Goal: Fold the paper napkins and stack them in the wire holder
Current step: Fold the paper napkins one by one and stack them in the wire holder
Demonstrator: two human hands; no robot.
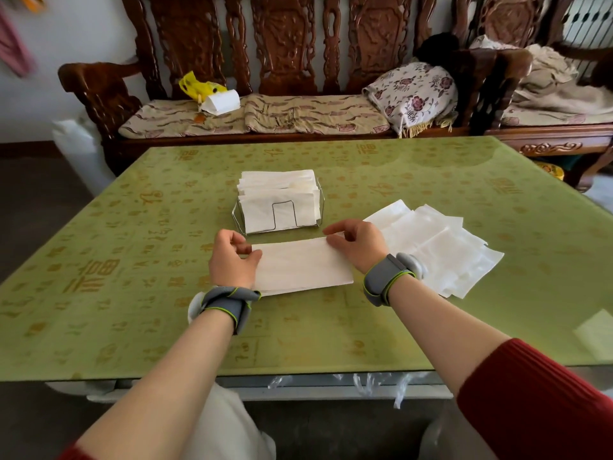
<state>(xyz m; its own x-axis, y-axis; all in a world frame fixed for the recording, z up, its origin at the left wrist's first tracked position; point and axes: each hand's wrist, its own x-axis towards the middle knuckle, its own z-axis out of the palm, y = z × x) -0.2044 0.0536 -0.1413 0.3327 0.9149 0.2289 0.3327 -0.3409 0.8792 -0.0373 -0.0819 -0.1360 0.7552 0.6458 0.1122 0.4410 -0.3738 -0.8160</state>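
Soft daylight, window glare on the glossy table at right, sharp centre, wide-angle bending and blur at edges

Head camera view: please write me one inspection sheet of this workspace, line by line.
Surface: green patterned table cover, flat, glossy.
Job's things: wire napkin holder filled with folded napkins; one folded napkin flat before it; unfolded napkin pile at the right.
Clutter: nothing seen on the table.
Grippers: left hand pinches the napkin's left end; right hand pinches its right end.
Cables: nothing seen.
Surroundings: carved wooden bench with cushions, yellow bag, floral bundle.
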